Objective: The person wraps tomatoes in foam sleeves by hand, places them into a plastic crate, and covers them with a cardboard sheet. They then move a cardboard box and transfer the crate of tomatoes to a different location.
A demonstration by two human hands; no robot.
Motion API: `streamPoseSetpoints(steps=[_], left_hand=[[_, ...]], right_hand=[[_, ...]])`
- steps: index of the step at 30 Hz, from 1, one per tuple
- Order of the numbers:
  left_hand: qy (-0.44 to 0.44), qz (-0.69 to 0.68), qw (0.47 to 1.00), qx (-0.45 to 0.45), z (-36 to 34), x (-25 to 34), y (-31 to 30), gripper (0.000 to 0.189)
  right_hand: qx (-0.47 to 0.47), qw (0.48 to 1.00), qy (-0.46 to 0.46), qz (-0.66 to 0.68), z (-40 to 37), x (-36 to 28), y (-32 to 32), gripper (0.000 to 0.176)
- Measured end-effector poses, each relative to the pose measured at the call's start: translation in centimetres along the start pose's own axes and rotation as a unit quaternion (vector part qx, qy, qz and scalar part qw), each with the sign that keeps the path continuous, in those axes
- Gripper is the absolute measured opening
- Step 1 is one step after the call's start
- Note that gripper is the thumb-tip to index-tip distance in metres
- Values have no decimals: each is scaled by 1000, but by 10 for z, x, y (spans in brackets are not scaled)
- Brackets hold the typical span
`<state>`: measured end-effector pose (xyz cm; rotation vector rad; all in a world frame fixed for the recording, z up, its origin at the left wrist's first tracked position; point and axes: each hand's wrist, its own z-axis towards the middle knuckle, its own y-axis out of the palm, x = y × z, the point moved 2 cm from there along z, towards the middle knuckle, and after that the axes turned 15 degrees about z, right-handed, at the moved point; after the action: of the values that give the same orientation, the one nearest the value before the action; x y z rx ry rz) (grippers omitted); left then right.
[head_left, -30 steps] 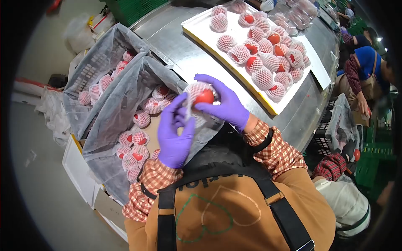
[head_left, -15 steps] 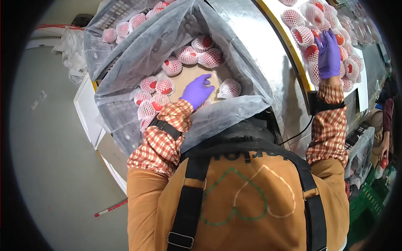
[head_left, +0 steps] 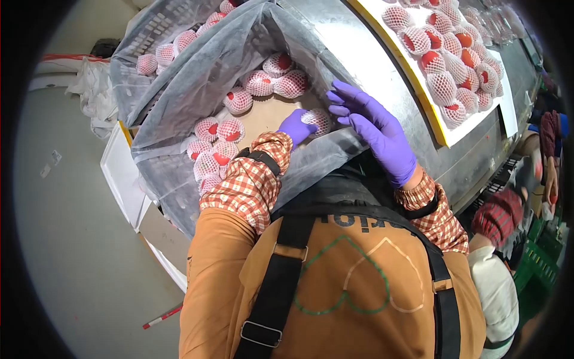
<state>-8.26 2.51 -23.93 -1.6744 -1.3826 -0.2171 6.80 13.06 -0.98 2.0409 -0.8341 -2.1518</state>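
Both of my hands wear purple gloves. My left hand (head_left: 297, 127) is down inside the lined crate (head_left: 173, 113), its thumb and fingers closed on a red fruit in a white foam net (head_left: 318, 121) near the crate's right side. My right hand (head_left: 376, 133) is at the right rim of the grey liner, fingers stretched out and apart, with nothing visible in it. Several more netted fruits (head_left: 230, 129) lie along the crate's left and far sides. Between them shows a brown cardboard sheet (head_left: 263, 116).
A white tray with a yellow edge (head_left: 442, 139) holds several netted fruits on the metal table (head_left: 472, 158). Behind my crate stands a second lined crate (head_left: 134, 69) with more fruit. At right are another person's striped sleeve (head_left: 499, 216) and a green crate (head_left: 538, 260).
My right hand has come left from the fruit tray to the crate's rim, its fingers spreading. My left hand has moved right within the crate and closed on a netted fruit.
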Motion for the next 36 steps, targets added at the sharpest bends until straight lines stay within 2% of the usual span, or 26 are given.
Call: streamPoseSetpoints(steps=[1, 2, 3, 4, 5, 6, 8, 9, 10, 12, 13, 15, 20, 21, 22, 24, 25, 27, 28, 29, 30, 32, 34, 35, 36], left_hand=[[-5, 54, 998, 18, -7, 5, -8, 63], [-2, 53, 998, 24, -16, 11, -11, 63], [45, 167, 977, 123, -31, 24, -18, 64], [89, 277, 931, 220, -42, 35, -25, 65], [164, 336, 908, 187, -41, 43, -31, 69], [165, 337, 907, 190, -32, 40, -21, 69], [250, 462, 829, 190, -4, 25, 20, 50], [246, 479, 812, 223, -11, 27, 28, 41], [251, 475, 813, 224, -6, 31, 28, 41], [108, 382, 914, 87, 8, 32, 17, 43], [6, 309, 951, 7, -2, 48, -5, 55], [17, 284, 958, 24, -5, 39, -14, 59], [77, 157, 977, 124, -24, 17, -42, 82], [102, 108, 969, 196, -48, 31, -56, 80], [100, 111, 967, 204, -66, 42, -70, 80], [236, 46, 927, 288, -102, 64, -94, 79], [238, 49, 923, 297, -120, 71, -104, 79], [341, 89, 855, 380, -158, 84, -120, 83], [340, 92, 852, 387, -171, 86, -123, 83], [364, 59, 840, 398, -183, 88, -125, 85], [388, 27, 826, 408, -193, 88, -125, 87], [391, -11, 823, 412, -200, 81, -120, 88], [348, -58, 834, 425, -210, 82, -120, 89], [335, 12, 828, 450, -217, 81, -125, 91], [332, 11, 828, 452, -226, 81, -125, 91]], right_hand=[[11, 1000, 2, 0, -3, 1, 0, 48], [20, 1000, 3, -1, -5, 3, 1, 48], [16, 1000, 0, -4, -6, 8, 2, 48], [19, 1000, 2, 0, -6, 16, 1, 49], [22, 1000, 5, 3, -5, 20, 1, 50], [21, 1000, 2, 1, -4, 18, 2, 50], [27, 999, -14, 13, -5, 17, 8, 51], [30, 999, -18, -5, -6, 16, 7, 50], [34, 999, -17, -10, -7, 17, 4, 50], [27, 999, -47, -5, -8, 22, -2, 49], [29, 999, -45, -5, -9, 24, -3, 49], [13, 996, -81, -45, -9, 26, -2, 49], [16, 995, -81, -61, -8, 25, 1, 49], [24, 995, -72, -67, -6, 24, 2, 50], [17, 995, -77, -65, -4, 24, 3, 50], [45, 994, -51, -82, 3, 26, 3, 50], [37, 994, -57, -83, 7, 23, 9, 50], [65, 995, 64, 39, 14, 22, 21, 53], [56, 996, 61, 38, 18, 21, 27, 53], [-2, 978, 151, 143, 21, 24, 37, 55], [-60, 937, 242, 243, 23, 27, 48, 57], [-107, 897, 247, 351, 25, 26, 70, 57], [-150, 878, 262, 371, 31, 30, 79, 55], [-104, 902, 240, 344, 34, 35, 84, 53], [-56, 922, 215, 317, 37, 38, 87, 51]])
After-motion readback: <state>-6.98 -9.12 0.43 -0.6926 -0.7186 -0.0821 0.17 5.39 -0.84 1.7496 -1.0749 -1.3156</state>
